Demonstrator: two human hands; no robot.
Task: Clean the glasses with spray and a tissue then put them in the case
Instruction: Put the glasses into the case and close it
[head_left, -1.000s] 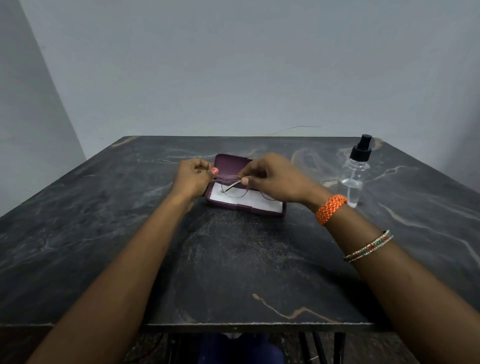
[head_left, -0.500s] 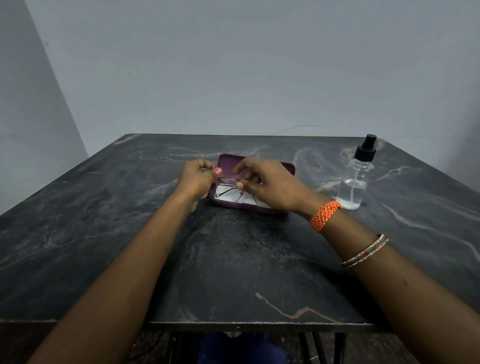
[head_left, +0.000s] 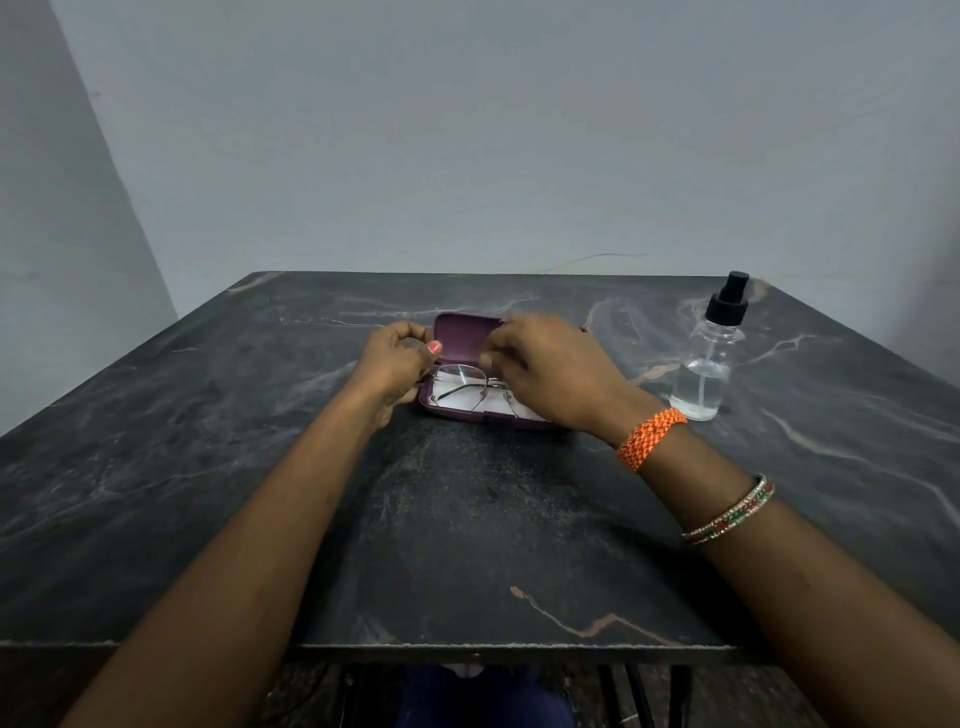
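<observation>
With the glasses (head_left: 470, 387) lying in the open case (head_left: 457, 410), the curled left hand (head_left: 397, 358) seems to steady its end while the right hand (head_left: 545, 364) pinches near the frame; seat them flat before closing.
</observation>
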